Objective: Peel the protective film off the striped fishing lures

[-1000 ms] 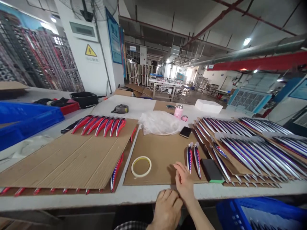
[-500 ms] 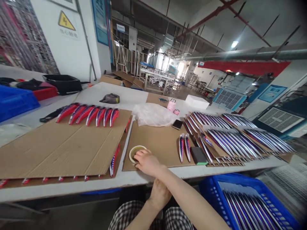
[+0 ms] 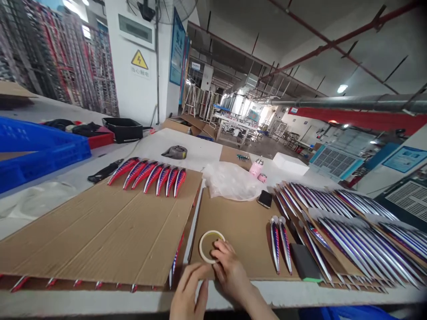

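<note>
a: starting with the hands, how open on the left?

b: see the left hand [image 3: 191,291] at the near edge of the table [image 3: 110,303], partly spread, with thumb and forefinger parted. cannot tell about any touch on the tape roll [image 3: 203,253], just ahead of the fingertips.

a: and on the right?

b: find the right hand [image 3: 231,270] with fingers bent over the right rim of the tape roll, touching it. cannot tell how firm a pinch.

a: lying where, that tape roll?

b: on the middle sheet [image 3: 247,222] of cardboard, near its left front corner.

a: now edges and room, from the left?

b: first, a blue crate [image 3: 66,153]. then a left sheet [image 3: 100,231] of cardboard under a row of red lures [image 3: 150,178], with a slanting edge ending near the left hand. next, plain brown board stretching from the tape roll across to two lures [image 3: 279,244], and back to a plastic bag [image 3: 230,180].

a: farther right?

b: a dark block [image 3: 305,262] just beside the two lures, then rows of silver lures [image 3: 350,235] on stacked cardboard.
</note>
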`<move>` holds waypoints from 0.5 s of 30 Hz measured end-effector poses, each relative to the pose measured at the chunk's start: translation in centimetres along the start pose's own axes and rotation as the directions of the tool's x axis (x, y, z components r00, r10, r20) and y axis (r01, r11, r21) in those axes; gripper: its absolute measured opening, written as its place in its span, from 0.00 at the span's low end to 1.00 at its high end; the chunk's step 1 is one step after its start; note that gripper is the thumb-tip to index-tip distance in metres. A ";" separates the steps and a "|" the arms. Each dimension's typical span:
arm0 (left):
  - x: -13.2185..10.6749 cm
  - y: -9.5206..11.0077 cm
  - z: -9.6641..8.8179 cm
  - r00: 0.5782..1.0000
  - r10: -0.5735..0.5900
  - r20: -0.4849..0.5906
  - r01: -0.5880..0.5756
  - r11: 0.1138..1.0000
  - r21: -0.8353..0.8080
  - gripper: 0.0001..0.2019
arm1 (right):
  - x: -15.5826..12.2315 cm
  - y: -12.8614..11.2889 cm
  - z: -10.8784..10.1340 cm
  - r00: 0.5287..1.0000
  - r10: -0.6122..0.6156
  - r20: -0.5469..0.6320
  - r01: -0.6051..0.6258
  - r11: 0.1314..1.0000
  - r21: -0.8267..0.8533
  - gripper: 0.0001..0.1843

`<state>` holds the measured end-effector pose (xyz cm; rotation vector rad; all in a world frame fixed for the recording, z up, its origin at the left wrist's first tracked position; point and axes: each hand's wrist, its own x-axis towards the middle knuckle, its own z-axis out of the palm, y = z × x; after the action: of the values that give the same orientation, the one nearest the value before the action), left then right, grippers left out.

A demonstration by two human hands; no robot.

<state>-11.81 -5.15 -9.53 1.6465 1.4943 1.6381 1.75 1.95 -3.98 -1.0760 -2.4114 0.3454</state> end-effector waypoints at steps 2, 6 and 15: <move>1.3 -1.2 -0.4 0.995 -0.085 -0.045 0.087 0.995 0.052 0.15 | 0.2 0.4 0.1 1.000 0.014 0.012 -0.014 0.999 0.044 0.12; 1.3 -2.2 -0.3 0.991 -0.135 0.009 0.132 0.981 0.143 0.19 | 0.6 0.8 0.5 0.997 0.078 -0.003 -0.077 0.989 0.126 0.08; 1.8 -0.8 -0.8 0.978 -0.183 -0.097 0.191 0.978 0.086 0.18 | 1.5 -0.2 1.0 1.000 0.029 0.006 -0.030 0.965 0.259 0.27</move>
<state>-13.33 -3.63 -9.16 1.4455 1.7384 1.5778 0.25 2.97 -4.29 -0.9933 -2.2747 0.6527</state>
